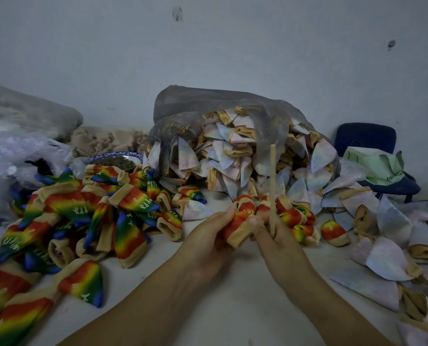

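Left hand (208,237) is gripping a rainbow sock (240,227). Right hand (276,236) is pinching it and clasping a stick (272,181). A sock-stuffed bag (208,103) is crowding twelve o'clock, a rainbow pile (83,208) nine.

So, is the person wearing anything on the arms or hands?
No. Both forearms are bare, with no sleeves in view. The left hand and the right hand have no gloves, and no ring, watch or bracelet shows.
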`<state>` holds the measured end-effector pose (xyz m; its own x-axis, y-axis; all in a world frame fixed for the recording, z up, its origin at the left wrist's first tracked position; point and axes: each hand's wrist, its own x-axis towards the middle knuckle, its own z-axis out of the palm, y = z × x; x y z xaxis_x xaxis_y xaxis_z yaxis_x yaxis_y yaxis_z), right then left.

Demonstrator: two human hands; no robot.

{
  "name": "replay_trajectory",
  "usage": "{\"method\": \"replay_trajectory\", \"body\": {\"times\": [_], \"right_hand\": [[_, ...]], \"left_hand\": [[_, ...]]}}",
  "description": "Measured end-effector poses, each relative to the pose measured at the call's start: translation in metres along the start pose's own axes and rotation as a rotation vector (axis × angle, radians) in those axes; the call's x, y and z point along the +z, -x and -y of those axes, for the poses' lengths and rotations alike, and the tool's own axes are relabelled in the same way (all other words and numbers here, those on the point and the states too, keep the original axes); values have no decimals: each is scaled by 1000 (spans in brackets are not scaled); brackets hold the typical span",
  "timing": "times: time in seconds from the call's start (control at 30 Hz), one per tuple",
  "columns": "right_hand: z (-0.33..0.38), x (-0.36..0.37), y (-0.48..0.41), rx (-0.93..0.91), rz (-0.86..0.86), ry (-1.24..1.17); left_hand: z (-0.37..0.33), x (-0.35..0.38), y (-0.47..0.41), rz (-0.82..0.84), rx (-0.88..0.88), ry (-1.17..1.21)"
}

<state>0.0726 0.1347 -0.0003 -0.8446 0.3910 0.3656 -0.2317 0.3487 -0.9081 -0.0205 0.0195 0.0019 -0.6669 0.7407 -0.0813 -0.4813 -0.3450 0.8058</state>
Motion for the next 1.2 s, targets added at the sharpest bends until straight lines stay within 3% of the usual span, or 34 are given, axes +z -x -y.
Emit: {"method": "replay_trajectory", "body": {"times": [0.1,0.2,0.3,0.53,0.77,0.97,1.1,1.2], "right_hand": [[0,-8,-3,90,-65,-125],[1,-11,-5,152,-97,-141],[3,-11,-5,151,-101,-133],[1,-7,-6,47,-173,25],[3,-10,-6,22,-184,-41],[3,-9,-7,24,-187,-58],[4,-11,-8,68,-204,-100],[5,-14,-8,61,-247,-9]], "left_hand": [[6,0,2,39,28,-222],[10,5,4,-37,141,-544],[10,8,5,-61,290,-656],[12,12,8,-107,377,-723],[9,14,10,-6,248,-373],[9,14,9,3,205,-228],[10,17,6,-152,272,-394],[5,16,10,-179,377,-623]]}}
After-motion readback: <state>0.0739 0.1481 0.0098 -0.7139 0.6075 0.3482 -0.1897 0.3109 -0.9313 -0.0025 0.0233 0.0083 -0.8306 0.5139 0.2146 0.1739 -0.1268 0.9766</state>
